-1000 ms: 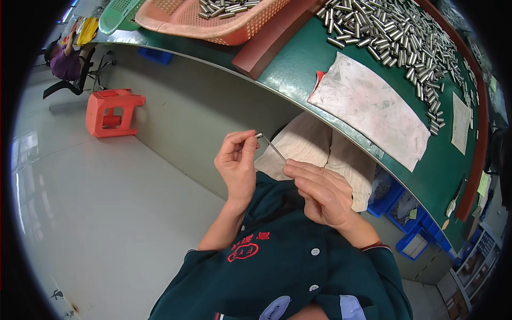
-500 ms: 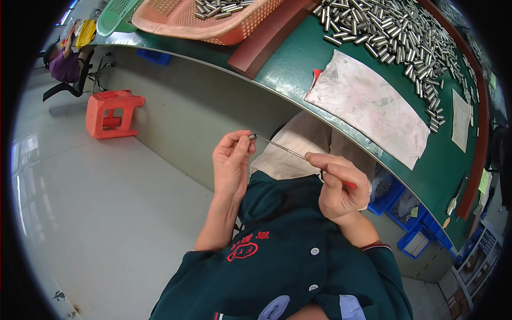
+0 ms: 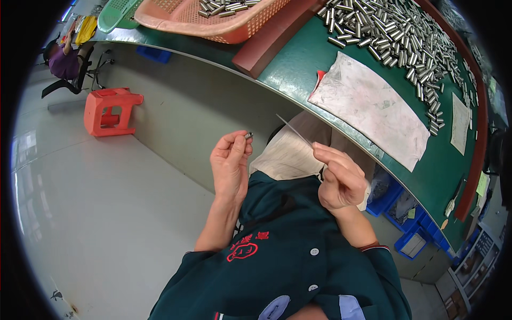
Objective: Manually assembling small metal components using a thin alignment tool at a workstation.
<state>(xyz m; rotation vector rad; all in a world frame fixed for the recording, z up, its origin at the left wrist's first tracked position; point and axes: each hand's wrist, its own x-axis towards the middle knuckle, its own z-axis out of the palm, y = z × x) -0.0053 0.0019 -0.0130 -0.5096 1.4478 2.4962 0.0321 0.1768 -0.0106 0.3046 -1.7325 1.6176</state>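
Silver metal cylinder (image 3: pixel 249 135), small and short, sits clamped in the grip of the left hand (image 3: pixel 229 162), nearer than the green-topped desk (image 3: pixel 298 60); likely light, stiff and slippery, best pinched by its sides. Rightward, the right hand (image 3: pixel 343 178) clamps a thin grey metal rod (image 3: pixel 294 129) by its near end.

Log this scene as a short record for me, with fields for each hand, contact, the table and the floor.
Left hand: pinches a small metal cylinder by thumb and fingertips
Right hand: holds a thin rod, tip pointing up and left
Contact: rod and cylinder apart
Table: green top; loose pile of metal cylinders, pale smudged sheet, pink basket with more cylinders inside
Floor: red stool, left of the hands
Background: seated person in purple, far left
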